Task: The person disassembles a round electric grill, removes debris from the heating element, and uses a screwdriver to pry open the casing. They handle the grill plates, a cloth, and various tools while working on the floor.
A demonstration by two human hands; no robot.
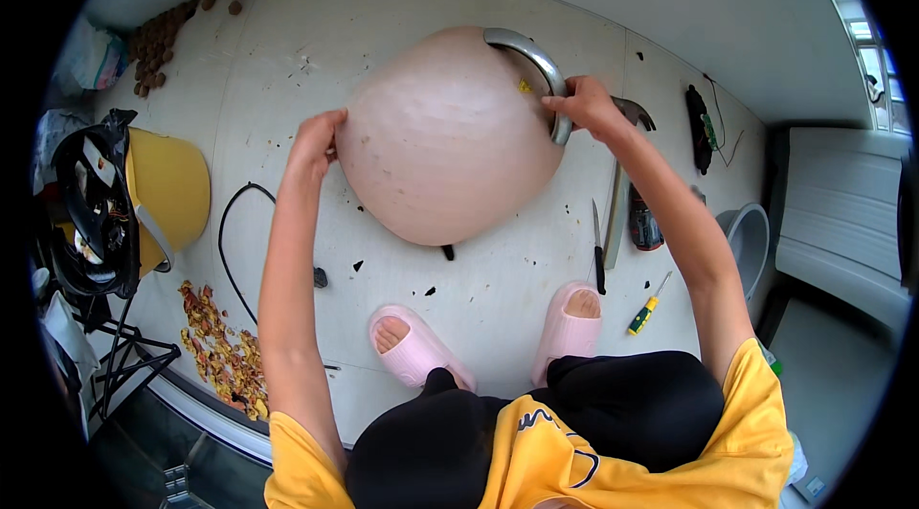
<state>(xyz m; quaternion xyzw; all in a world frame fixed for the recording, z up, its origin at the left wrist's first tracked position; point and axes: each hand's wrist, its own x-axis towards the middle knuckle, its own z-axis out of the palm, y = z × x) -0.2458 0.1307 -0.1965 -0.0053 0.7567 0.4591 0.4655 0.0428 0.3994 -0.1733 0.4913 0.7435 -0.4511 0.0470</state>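
A large, pale pink, rounded shell (450,140) sits on the floor in front of my feet. I cannot tell what kind of thing it is. A curved silver metal bar (538,57) arcs along its far right edge, with a small yellow mark beside it. My left hand (318,140) grips the shell's left edge, its fingers partly hidden behind the rim. On the other side, my right hand (586,109) is closed on the silver bar near its lower end. A small black piece (448,252) pokes out under the shell's near edge.
Right of the shell lie a hammer (634,113), a knife (598,255), a power tool (645,226) and a yellow-green screwdriver (649,311). A yellow bucket (177,193), a black cable (225,231) and dried peel pieces (225,356) are at left. A grey basin (747,236) stands at right.
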